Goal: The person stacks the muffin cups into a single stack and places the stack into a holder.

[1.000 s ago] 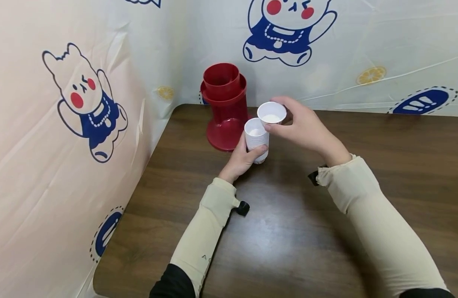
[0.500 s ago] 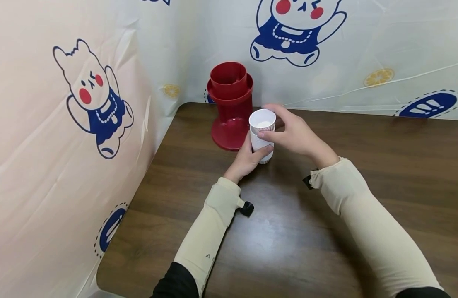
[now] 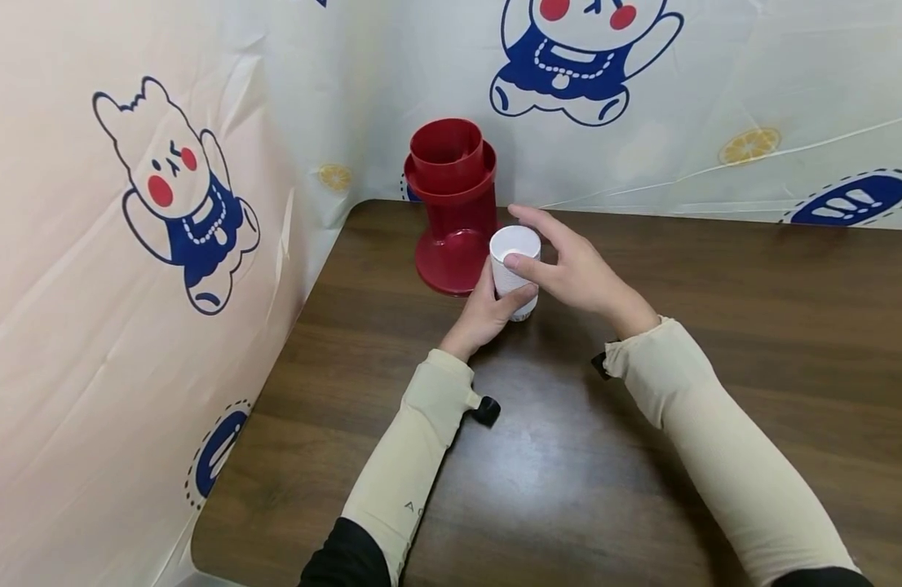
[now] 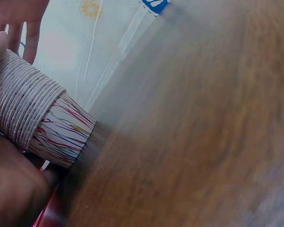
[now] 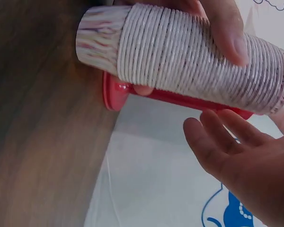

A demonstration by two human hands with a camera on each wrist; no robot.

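A tall stack of white paper cups (image 3: 510, 280), nested in one another, stands a little tilted near the back of the table. My left hand (image 3: 482, 318) grips it low down, thumb across the near side. Streaks of colour mark the bottom cup of the stack (image 4: 68, 130) in the left wrist view. At the upper rim is my right hand (image 3: 579, 273), its thumb overlapping the near edge. In the right wrist view the fingers of my right hand (image 5: 251, 156) are extended and apart from the stack's side.
A red round holder (image 3: 460, 216) with a wide base and a tube in its top stands just behind and left of the cups. Light printed cloth (image 3: 422, 49) hangs along the back and left of the brown wooden table (image 3: 568, 473).
My right hand has brought a cup from the right over the stack and down into its top. Its fingers have since loosened from that cup. The left hand keeps its grip.
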